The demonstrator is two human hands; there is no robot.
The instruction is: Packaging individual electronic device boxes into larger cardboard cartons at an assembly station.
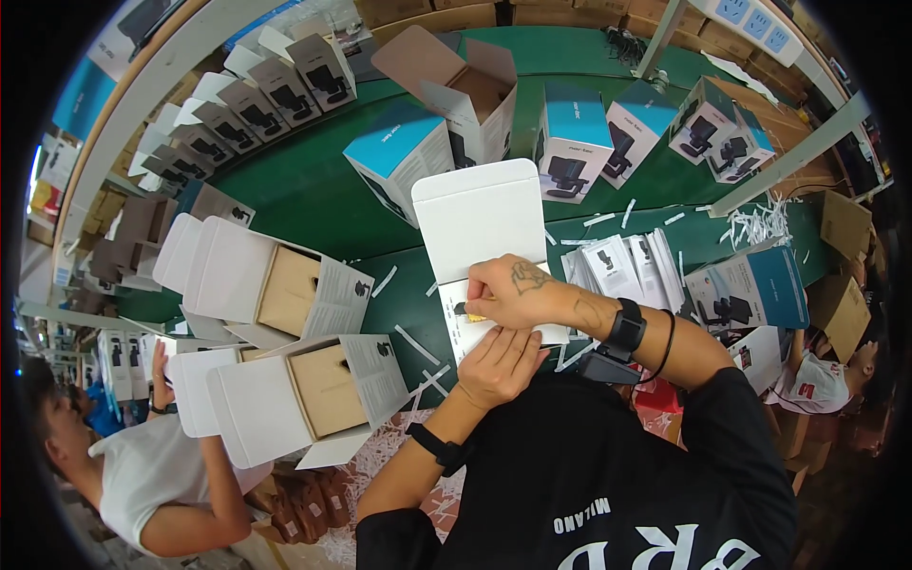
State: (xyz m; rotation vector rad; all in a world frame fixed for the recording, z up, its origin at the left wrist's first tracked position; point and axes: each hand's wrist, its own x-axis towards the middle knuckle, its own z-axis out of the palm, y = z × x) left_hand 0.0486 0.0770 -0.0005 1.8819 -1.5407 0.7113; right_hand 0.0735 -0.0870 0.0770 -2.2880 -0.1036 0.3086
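Observation:
A white carton (480,218) stands in front of me with its lid flap raised away from me. My right hand (518,290) reaches over its opening, fingers bent down in a pinch. Something small and yellowish (477,318) shows under those fingertips; its kind is hidden. My left hand (501,366) grips the carton's near edge, fingers together against the wall. Left of it stand two more open white cartons, the nearer with a brown cardboard insert (326,389), the farther with a similar insert (288,290). A stack of printed leaflets (617,268) lies right of my right hand.
Blue-topped printed boxes (575,142) stand at the back of the green table (285,180), beside an open brown-lined box (465,90). A row of white boxes (256,104) is at the far left. Paper strips (418,344) are scattered about. Another person (161,475) works at the left.

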